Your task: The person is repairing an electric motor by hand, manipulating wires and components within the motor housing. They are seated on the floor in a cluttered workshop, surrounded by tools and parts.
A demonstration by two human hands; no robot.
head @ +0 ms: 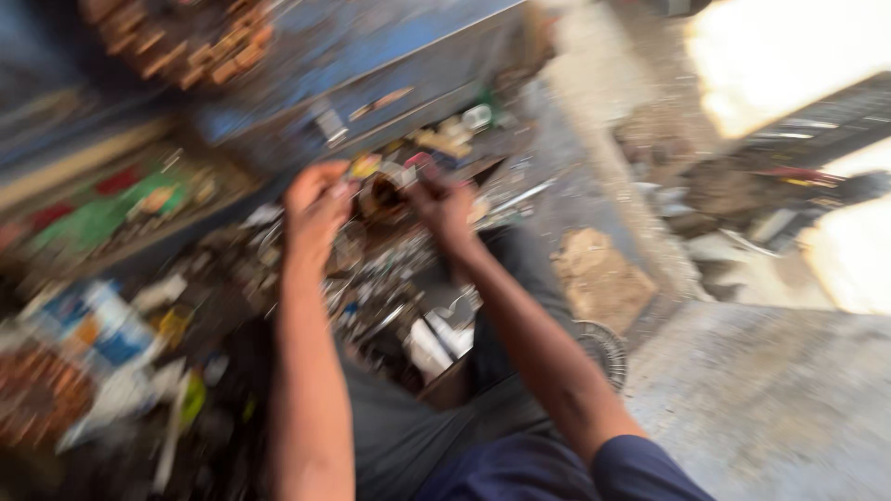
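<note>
Head view, heavily blurred: a small brown round part [385,195] sits at upper centre of the frame, pinched between left hand [314,209] and right hand [444,206]. It looks rigid, probably metal and light; its rim seems the natural grip. White containers [436,341] stand below centre, contents unreadable. Scattered clutter [111,362] fills the left.
</note>
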